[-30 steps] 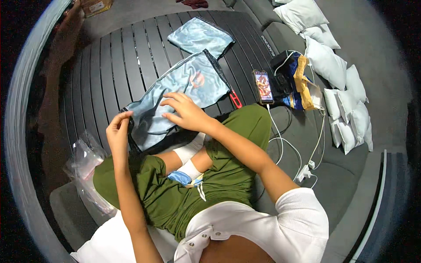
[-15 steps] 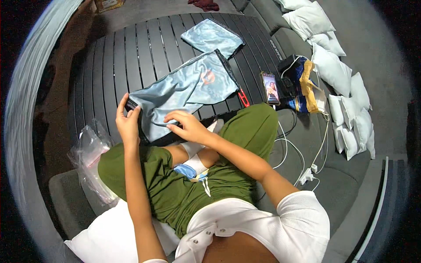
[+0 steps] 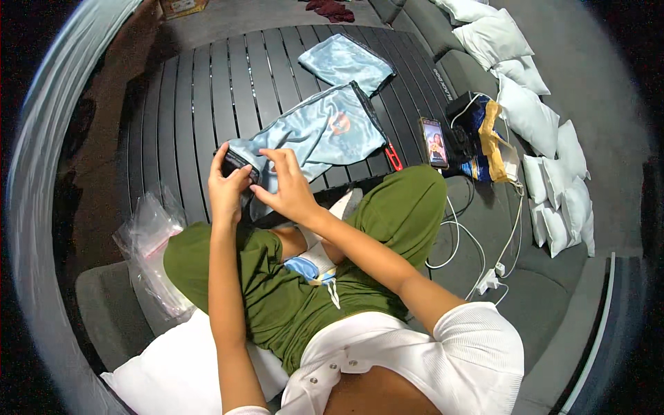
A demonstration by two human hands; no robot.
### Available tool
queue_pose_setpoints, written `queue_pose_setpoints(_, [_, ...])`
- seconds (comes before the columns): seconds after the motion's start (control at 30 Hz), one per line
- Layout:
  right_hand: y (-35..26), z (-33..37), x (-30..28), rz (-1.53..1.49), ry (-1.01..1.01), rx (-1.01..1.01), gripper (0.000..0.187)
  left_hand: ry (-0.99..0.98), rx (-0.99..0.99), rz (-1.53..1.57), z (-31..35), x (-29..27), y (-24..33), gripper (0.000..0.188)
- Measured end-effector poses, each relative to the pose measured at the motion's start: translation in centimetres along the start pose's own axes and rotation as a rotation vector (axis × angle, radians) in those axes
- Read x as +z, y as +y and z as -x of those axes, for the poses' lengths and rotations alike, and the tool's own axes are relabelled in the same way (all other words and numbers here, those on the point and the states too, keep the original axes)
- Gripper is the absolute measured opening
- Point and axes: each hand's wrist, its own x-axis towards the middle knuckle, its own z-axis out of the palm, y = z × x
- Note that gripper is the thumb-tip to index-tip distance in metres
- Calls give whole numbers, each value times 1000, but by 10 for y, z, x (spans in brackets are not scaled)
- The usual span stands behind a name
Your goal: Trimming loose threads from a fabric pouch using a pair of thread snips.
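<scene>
fabric (image 3: pixel 318 138), pale blue, lies across the slatted table (image 3: pixel 169 124), far end flat, near end gathered; left hand (image 3: pixel 225 190) pinches its black edge (image 3: pixel 235 164), right hand (image 3: pixel 289 188) splays beside; second piece (image 3: pixel 346 61) lies untouched.

Table (image 3: pixel 200 104) is black, slatted; small pale-blue cloth (image 3: pixel 347 62) lies toward back; larger blue cloth (image 3: pixel 324 135) lies nearer; red tool (image 3: pixel 394 158) beside it; phone (image 3: pixel 435 144) at right edge.

Shiny pale-blue cloth (image 3: pixel 325 135), black-edged, rumpled, left end bunched, across dark slatted table (image 3: pixel 203 111)
</scene>
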Motion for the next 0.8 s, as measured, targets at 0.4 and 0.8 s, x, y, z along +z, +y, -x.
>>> queue_pose_setpoints(0.4, [4,-1,15,-164,21,120,45,-21,-24,-11,3,14,1,58])
queue_pose_setpoints(0.8, [2,1,14,-155,-32,103,38,-80,-16,-77,-1,7,-4,58])
